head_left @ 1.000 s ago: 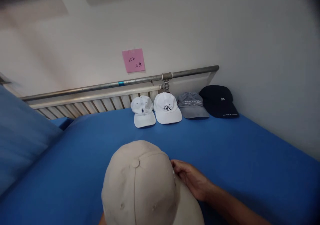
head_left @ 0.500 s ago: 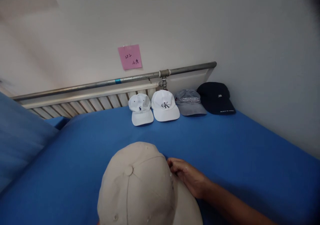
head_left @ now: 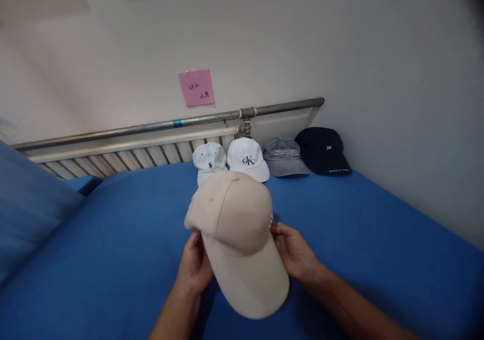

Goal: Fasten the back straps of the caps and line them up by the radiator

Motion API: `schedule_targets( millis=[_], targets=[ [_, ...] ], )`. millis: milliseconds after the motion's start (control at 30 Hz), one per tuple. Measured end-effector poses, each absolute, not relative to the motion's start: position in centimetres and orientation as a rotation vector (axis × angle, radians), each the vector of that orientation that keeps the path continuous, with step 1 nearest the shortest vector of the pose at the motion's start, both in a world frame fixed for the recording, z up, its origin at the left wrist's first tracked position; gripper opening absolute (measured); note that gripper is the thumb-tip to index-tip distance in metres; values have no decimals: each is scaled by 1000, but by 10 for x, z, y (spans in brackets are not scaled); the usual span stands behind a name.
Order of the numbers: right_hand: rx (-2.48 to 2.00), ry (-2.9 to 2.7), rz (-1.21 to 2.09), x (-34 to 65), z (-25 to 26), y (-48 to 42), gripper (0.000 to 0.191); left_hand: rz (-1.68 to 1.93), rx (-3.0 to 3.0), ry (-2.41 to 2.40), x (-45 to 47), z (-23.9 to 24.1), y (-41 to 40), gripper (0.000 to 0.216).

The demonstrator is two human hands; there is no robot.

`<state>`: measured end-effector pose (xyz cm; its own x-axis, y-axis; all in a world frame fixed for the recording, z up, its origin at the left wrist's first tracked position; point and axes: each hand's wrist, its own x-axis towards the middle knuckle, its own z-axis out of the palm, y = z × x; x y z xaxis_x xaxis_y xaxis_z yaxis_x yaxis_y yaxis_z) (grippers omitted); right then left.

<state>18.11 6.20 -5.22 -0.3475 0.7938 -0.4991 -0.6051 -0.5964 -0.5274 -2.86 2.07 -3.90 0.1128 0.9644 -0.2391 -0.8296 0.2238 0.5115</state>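
Note:
I hold a beige baseball cap (head_left: 238,229) above the blue bed sheet (head_left: 359,229), its brim pointing toward me. My left hand (head_left: 194,264) grips the cap's left side, fingers curled under the edge. On the right side, my right hand (head_left: 293,252) pinches the cap where crown meets brim. Beyond the cap, a row of caps lies against the bed's far rail: a white cap with a small dark logo (head_left: 206,158), partly hidden by the beige cap, a white cap with black letters (head_left: 247,159), a grey cap (head_left: 284,156) and a black cap (head_left: 324,151).
A metal pipe rail (head_left: 151,127) and a slatted headboard (head_left: 124,156) run along the wall. A pink note (head_left: 196,87) is stuck on the wall above them. A blue pillow (head_left: 30,204) lies at the left. The wall closes in the bed at the right.
The beige cap has moved away from the camera and out over the bed. My left hand has come into view on its left side. My right hand keeps its hold.

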Motion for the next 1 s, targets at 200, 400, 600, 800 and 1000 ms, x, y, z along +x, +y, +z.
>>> schedule_targets(
  millis=[200,400,600,800,1000],
  targets=[
    [-961,-215,1867,193,-52,75,17,1228,475,622,4,-22,9,37],
    [-951,-246,1825,192,-54,77,15,1282,547,842,39,-29,-4,46],
    [-905,-449,1771,176,-57,71,8,1453,501,889,17,-14,4,47],
    [-1025,-973,1668,162,-61,62,15,1806,458,978,-60,-7,30,45],
    [-1159,-1244,1622,158,-55,59,11,1868,378,996,-136,-28,74,35]
  ],
)
